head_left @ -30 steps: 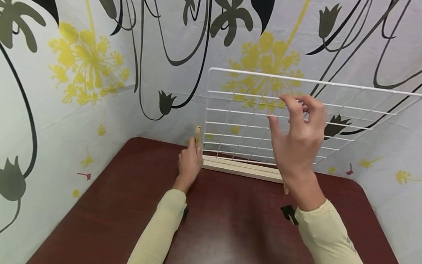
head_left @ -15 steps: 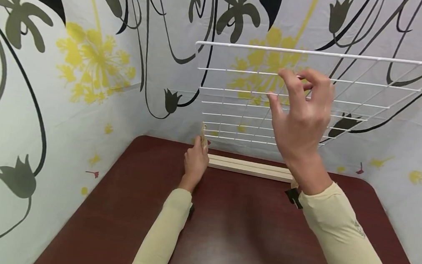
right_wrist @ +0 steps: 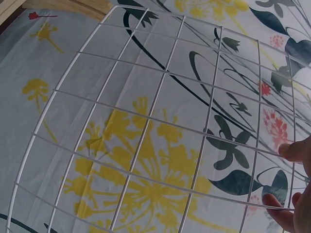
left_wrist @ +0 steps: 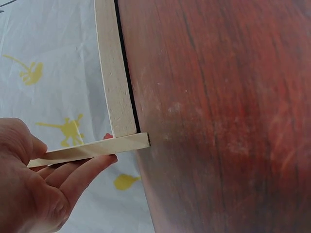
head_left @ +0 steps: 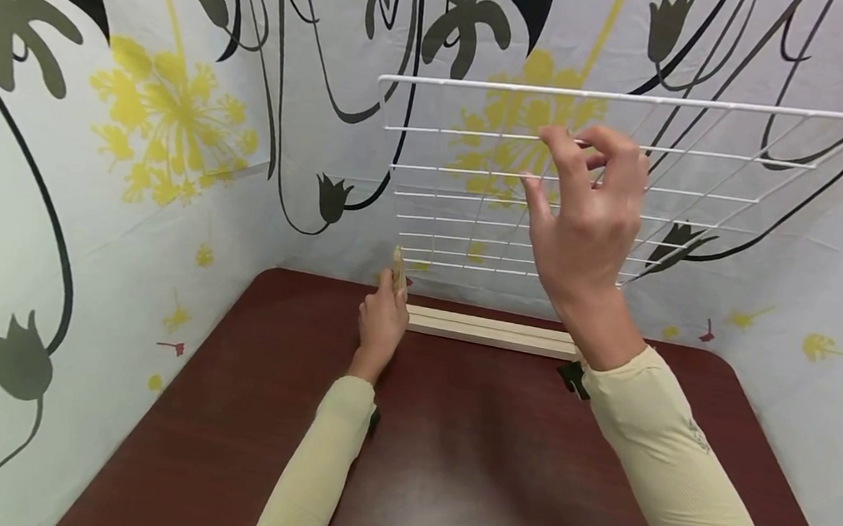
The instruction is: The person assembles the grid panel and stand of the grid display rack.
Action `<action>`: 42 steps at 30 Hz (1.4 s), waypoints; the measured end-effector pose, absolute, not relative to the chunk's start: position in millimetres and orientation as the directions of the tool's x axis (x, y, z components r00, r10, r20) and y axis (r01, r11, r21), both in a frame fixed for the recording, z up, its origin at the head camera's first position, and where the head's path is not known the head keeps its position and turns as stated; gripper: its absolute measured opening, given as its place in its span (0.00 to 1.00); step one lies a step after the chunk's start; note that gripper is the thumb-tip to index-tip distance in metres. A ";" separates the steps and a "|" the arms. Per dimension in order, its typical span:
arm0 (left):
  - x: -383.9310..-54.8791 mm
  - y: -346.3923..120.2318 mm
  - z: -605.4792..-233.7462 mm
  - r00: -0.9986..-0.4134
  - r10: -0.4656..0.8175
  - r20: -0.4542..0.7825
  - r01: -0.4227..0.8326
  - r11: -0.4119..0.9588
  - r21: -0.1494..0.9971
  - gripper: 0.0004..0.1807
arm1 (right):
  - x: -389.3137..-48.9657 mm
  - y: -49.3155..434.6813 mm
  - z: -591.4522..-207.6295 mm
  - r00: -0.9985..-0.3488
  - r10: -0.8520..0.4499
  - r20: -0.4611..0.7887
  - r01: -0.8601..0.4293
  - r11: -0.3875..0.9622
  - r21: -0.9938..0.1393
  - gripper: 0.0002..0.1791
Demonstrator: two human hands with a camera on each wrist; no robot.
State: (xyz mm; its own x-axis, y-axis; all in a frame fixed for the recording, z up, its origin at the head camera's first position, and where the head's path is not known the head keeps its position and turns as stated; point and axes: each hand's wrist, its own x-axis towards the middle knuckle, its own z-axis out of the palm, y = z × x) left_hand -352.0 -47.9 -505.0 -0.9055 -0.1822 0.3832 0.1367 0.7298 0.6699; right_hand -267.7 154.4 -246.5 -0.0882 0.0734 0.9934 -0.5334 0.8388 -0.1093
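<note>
A white wire grid panel (head_left: 482,85) is held above the back of the table by my right hand (head_left: 592,228). Thumb and fingertips (right_wrist: 277,208) curl at its wires in the right wrist view. The panel's lower edge sits higher than a pale wooden bar (head_left: 490,333) along the table's back edge. My left hand (head_left: 382,322) grips a short upright wooden strip (head_left: 398,268) at the bar's left end. In the left wrist view this strip (left_wrist: 121,144) crosses the end of the bar (left_wrist: 114,73), between thumb and fingers.
The dark red-brown table (head_left: 436,440) has rounded back corners. A white cloth (head_left: 224,196) printed with flowers hangs behind it and along both sides. A small black item (head_left: 573,379) shows beneath my right wrist.
My right hand has lifted the wire grid panel, and its bottom edge has risen away from the wooden bar. My left hand keeps its grip on the wooden strip.
</note>
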 end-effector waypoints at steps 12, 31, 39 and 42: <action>-355.3 -48.8 -505.2 -0.910 -0.176 0.376 0.132 0.736 0.664 0.16 | -271.0 152.5 -246.3 -0.098 0.068 0.993 -0.545 0.831 -0.111 0.19; -354.1 -49.4 -504.5 -0.909 -0.171 0.380 0.139 0.735 0.664 0.17 | -289.4 161.2 -237.0 -0.186 0.069 0.980 -0.456 0.878 -0.148 0.21; -353.0 -49.2 -508.1 -0.912 -0.173 0.371 0.131 0.735 0.666 0.17 | -299.8 165.8 -240.8 -0.249 0.056 0.967 -0.414 0.896 -0.159 0.23; -353.4 -49.1 -508.7 -0.908 -0.177 0.379 0.135 0.735 0.665 0.17 | -303.0 165.1 -240.8 -0.247 0.043 0.968 -0.420 0.895 -0.147 0.23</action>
State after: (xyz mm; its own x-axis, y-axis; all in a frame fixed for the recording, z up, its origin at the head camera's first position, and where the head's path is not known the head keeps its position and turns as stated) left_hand -353.4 -49.1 -508.7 -0.9083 -0.1766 0.3792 0.1348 0.7346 0.6649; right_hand -303.0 165.1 -240.8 -0.2475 0.0429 0.9679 -0.4201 0.8955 -0.1471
